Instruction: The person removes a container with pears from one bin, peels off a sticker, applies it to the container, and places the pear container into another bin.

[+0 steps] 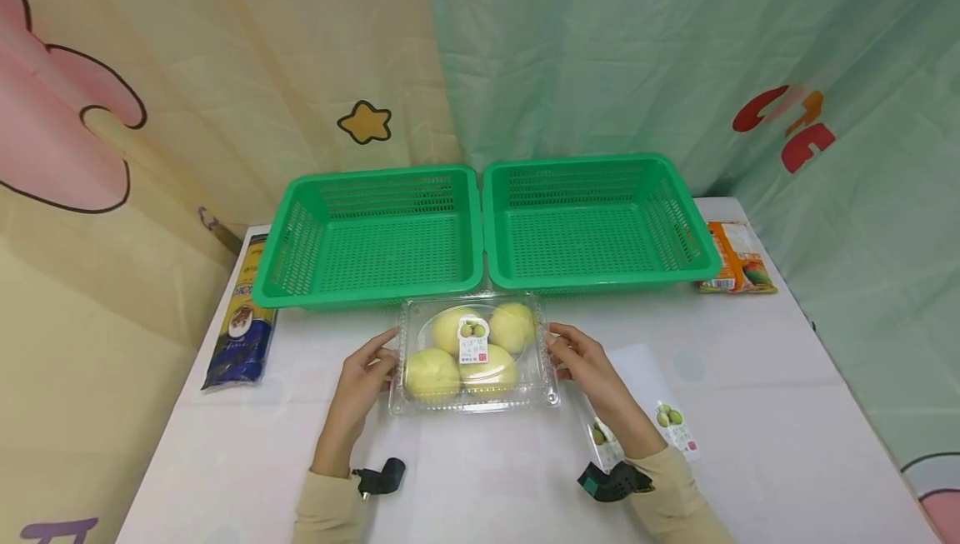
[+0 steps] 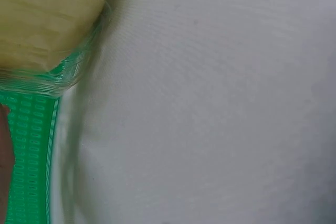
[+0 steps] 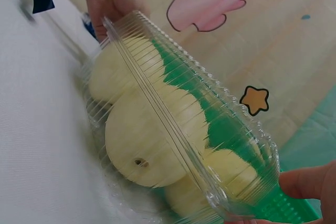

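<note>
A clear plastic clamshell box (image 1: 536, 377) holds several pale yellow-green round fruits (image 1: 431, 373). Its lid is down and carries a white label (image 1: 473, 340) with a fruit picture. My left hand (image 1: 363, 386) grips the left end, while my right hand (image 1: 588, 369) holds the right end with the thumb on the edge. In the right wrist view the box (image 3: 157, 98) appears tilted and lifted off the table, the right thumb (image 3: 304, 182) against its near corner. Only a corner of the box (image 2: 52, 85) shows in the left wrist view.
Two green baskets, one left (image 1: 375, 286) and one right (image 1: 600, 277), stand side by side behind the box. A blue-and-yellow packet (image 1: 243, 327) lies at far left, an orange packet (image 1: 738, 257) at far right. Label sheets (image 1: 678, 427) lie by my right forearm.
</note>
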Motion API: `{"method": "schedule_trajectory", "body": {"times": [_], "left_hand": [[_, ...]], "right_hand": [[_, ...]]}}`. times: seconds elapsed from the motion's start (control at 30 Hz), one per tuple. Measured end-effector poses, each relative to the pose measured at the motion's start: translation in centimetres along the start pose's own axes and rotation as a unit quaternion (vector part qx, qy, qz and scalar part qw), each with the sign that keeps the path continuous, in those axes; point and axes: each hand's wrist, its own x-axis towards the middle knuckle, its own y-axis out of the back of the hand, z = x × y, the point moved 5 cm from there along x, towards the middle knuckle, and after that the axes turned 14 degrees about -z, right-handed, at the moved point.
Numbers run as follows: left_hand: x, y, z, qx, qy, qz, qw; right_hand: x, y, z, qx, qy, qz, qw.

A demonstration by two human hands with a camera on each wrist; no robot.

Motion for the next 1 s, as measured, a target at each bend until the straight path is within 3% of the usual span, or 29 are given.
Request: {"method": "schedule_trajectory", "body": {"times": [0.53,1.0], "left_hand": [[-0.12,-0.01,0.00,-0.001,0.013,-0.009,0.9999],[-0.38,-0.33,0.62,0.016,-0.001,-0.015,0.9998]], "right_hand": [[-0.18,0.01,-0.23,-0.005,0.000,-0.022,0.9997],[-0.88,0.04,-0.63,-0.023,0.003,-0.034,0.9991]]}}
